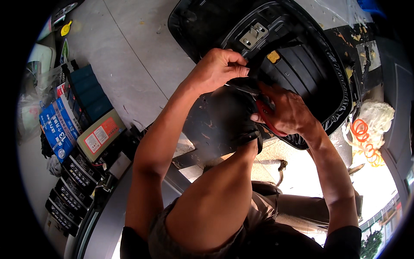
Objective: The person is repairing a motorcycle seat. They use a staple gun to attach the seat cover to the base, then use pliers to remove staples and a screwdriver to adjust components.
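Note:
A black vehicle seat lies with its ribbed underside up, its black cover gathered in folds along the rim. My right hand is closed round the red handles of a pair of scissors, whose metal blades point left, just below my left hand. My left hand is held in a pinch over the seat's near left edge. Whatever lies between its fingertips is lost against the dark material there. A metal bracket and a small yellow patch show on the underside.
My bent knee comes up close to the seat's near edge. At left stand stacked black boxes, a blue package and a dark green case. An orange coiled hose hangs at right beside crumpled pale material.

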Motion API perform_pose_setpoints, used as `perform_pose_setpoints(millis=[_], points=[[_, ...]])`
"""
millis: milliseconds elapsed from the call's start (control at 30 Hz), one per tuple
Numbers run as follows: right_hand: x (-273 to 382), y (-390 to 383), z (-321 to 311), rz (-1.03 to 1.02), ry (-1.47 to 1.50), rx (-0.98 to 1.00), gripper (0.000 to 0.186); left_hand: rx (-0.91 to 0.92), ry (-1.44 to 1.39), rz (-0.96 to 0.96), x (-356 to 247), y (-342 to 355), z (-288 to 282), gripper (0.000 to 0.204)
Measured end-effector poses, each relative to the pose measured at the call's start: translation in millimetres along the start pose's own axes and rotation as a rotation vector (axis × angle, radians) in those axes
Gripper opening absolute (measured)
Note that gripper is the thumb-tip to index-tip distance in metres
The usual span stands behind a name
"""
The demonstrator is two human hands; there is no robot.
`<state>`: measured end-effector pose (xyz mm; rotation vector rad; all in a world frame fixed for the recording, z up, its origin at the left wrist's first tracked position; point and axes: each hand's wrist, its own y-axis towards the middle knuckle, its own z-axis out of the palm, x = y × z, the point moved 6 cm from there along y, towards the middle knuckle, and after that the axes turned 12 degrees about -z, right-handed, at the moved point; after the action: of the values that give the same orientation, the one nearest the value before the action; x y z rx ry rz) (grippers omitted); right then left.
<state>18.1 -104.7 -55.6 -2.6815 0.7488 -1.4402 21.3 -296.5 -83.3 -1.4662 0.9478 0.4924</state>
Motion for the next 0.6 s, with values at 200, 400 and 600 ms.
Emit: perform_pose_setpoints(millis=[200,400,600], points=[[3.7,4.7,-1.7,0.065,0.018,-0.016,0.074,-0.012,-0.041,0.050,1.7,-1.1,-3.5,0.017],[12.6,1.4,-9.0,0.084,-0.016,0.042,0.068,-0.042,-0.070,0.030,4.5,-1.9,-6.1,0.016],[11.7,-13.7,-14.0,0.093,-0.074,-0.060,0.054,-0.209,-0.567,0.115,-4.1,-3.2,-23.3,0.019]])
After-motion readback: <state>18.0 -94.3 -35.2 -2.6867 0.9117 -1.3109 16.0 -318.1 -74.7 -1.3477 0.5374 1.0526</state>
